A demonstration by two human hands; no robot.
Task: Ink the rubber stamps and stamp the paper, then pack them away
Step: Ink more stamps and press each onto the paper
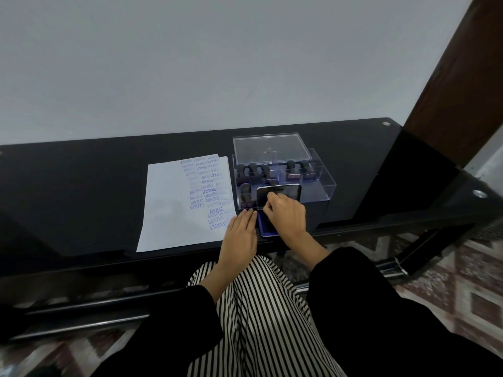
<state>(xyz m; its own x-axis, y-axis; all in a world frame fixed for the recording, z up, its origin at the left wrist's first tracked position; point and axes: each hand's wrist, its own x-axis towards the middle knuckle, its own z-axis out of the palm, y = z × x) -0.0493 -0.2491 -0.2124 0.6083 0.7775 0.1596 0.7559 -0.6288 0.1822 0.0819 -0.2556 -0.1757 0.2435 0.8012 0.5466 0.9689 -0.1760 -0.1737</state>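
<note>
Near edge: striped trousers and black sleeves, both cut off by the frame. Left grip is released, fingers straight and flat on the worktop. Its fingertips are at the paper's right edge, just beside the ink pad base. Right grip is curled and pinches the ink pad lid, which stands upright. This hand hides most of the blue base and the lid's lower part. Lid print too small to read. The paper lies left of the pad, with blue imprints down its right half: SAMPLE, AIR MAIL, FRAGILE, AMENDED; the far ones are blurred. Behind the pad, a clear box holds the stamps, upright in rows. Some are hidden behind the pad lid, count unclear. Box lid sits over the box's far side.
</note>
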